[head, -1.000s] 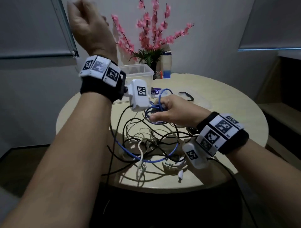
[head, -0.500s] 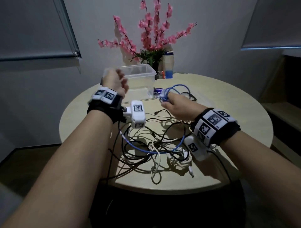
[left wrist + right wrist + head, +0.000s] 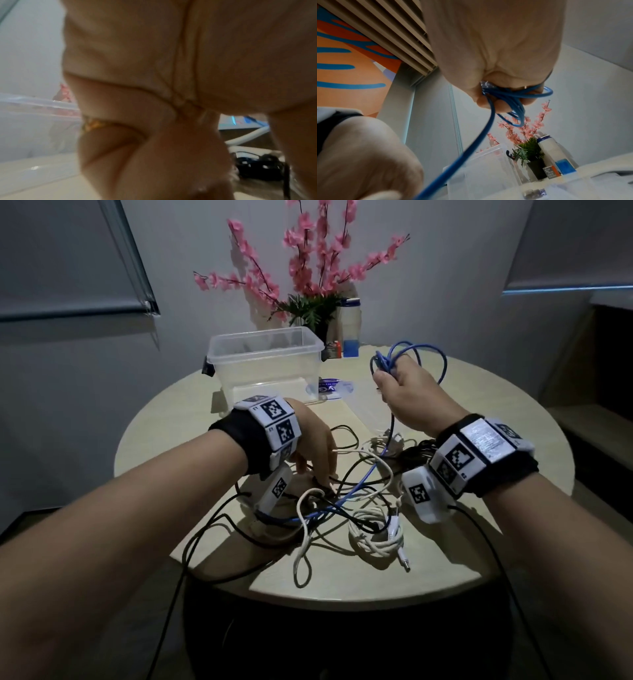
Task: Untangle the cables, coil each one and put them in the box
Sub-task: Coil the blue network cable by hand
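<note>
Above the far right of the round table (image 3: 479,412), my right hand (image 3: 390,378) is raised and grips a bunch of blue cable (image 3: 442,364) loops. The right wrist view shows the fingers (image 3: 498,102) curled round those loops, and the blue cable (image 3: 476,146) trails down from them. Its free length runs into a tangle of black and white cables (image 3: 342,501) at the table's middle. My left hand (image 3: 317,474) is down on that tangle with its fingers bent into the strands. Whether they pinch one is hidden. The clear plastic box (image 3: 263,344) stands open behind the left hand.
A vase of pink flowers (image 3: 318,268) and a white bottle (image 3: 349,326) stand at the table's far edge, behind the box. A loose white cable bundle (image 3: 373,532) lies near the front edge. Black leads (image 3: 191,542) hang over the front of the table.
My left hand has dropped from high above the table onto the tangle. My right hand has lifted the blue loops up and away to the right, drawing the blue cable taut.
</note>
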A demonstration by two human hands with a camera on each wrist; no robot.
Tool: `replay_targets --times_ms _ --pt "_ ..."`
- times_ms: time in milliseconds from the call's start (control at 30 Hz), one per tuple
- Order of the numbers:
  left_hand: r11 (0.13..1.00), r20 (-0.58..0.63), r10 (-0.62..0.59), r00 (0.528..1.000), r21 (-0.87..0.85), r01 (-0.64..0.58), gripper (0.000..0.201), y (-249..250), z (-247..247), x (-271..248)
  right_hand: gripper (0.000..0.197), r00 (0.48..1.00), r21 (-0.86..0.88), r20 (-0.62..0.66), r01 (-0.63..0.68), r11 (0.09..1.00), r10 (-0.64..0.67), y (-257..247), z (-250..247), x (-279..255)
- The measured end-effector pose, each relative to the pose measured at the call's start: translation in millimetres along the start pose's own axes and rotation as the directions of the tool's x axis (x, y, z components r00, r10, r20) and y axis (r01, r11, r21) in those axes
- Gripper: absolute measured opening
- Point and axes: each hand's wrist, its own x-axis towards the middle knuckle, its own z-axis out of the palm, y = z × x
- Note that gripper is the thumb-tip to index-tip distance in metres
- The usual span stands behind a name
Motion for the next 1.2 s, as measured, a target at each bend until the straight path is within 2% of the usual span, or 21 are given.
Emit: replay_targets --times_ms 67,133,267,367,433,500,567,633,700,767,833,933,1033,1100,1133,1200 --pt "0.991 0.005 -0.018 1.000 0.131 0.017 0.037 1 2 -2 0.026 1.000 0.018 -0.008 0.018 1.000 -0.018 -3 0 -2" --pt "0.989 0.032 -0.011 0.999 0.147 0.006 0.045 2 4 -1 0.026 0.999 0.045 -0.020 0.031 0.999 -0.030 -6 0 -3" --pt "0.995 0.133 0.009 0.991 -0.100 0.004 0.031 8 12 4 0.026 0.997 0.077 -0.047 0.063 0.995 -0.059 -11 -1 -5" --pt "0.983 0.100 0.018 0.995 -0.181 0.000 0.026 11 14 2 0.027 0.994 0.068 -0.070 0.085 0.994 -0.080 -14 -1 -8" --pt "0.988 0.131 0.021 0.991 -0.151 -0.001 0.040 13 16 -1 0.026 0.991 0.071 -0.094 0.100 0.992 -0.093 -14 -2 -8" --pt "1.000 0.140 0.001 0.990 -0.019 0.002 0.056 14 21 1 0.025 0.988 0.074 -0.116 0.116 0.990 -0.107 -14 -5 -8" --pt "0.984 0.052 -0.016 0.999 0.177 0.006 0.054 13 25 5 0.023 0.985 0.079 -0.124 0.132 0.988 -0.121 -14 -8 -9" --pt "0.960 -0.047 -0.001 0.999 0.281 0.014 0.045 9 23 7 0.020 0.985 0.089 -0.115 0.137 0.987 -0.126 -13 -10 -11" --pt "0.940 -0.132 0.001 0.991 0.338 0.044 0.037 3 15 7 0.019 0.987 0.090 -0.107 0.130 0.987 -0.121 -11 -12 -12" --pt "0.952 -0.215 -0.011 0.977 0.298 0.077 0.031 -4 4 6 0.020 0.989 0.082 -0.097 0.122 0.989 -0.114 -10 -14 -11" --pt "0.972 -0.328 -0.014 0.944 0.217 0.089 0.030 -12 -9 7 0.023 0.987 0.064 -0.093 0.134 0.989 -0.128 -9 -15 -9" --pt "0.999 -0.535 -0.022 0.844 0.028 0.044 0.028 -21 -33 7 0.029 0.987 0.075 -0.090 0.142 0.987 -0.135 -14 -16 -6" --pt "0.986 -0.730 -0.085 0.678 -0.157 -0.046 0.026 -25 -54 7 0.025 0.981 0.152 -0.110 0.177 0.972 -0.162 -22 -14 -4" --pt "0.954 -0.792 -0.155 0.591 -0.276 -0.120 0.023 -28 -63 8 0.026 0.977 0.187 -0.111 0.200 0.962 -0.182 -28 -12 -4" --pt "0.931 -0.797 -0.179 0.577 -0.326 -0.161 0.025 -29 -66 10 0.028 0.977 0.183 -0.096 0.206 0.961 -0.191 -29 -10 -4" --pt "0.876 -0.767 -0.216 0.604 -0.426 -0.226 0.030 -31 -68 14 0.030 0.976 0.148 -0.025 0.216 0.965 -0.215 -32 -5 -6"
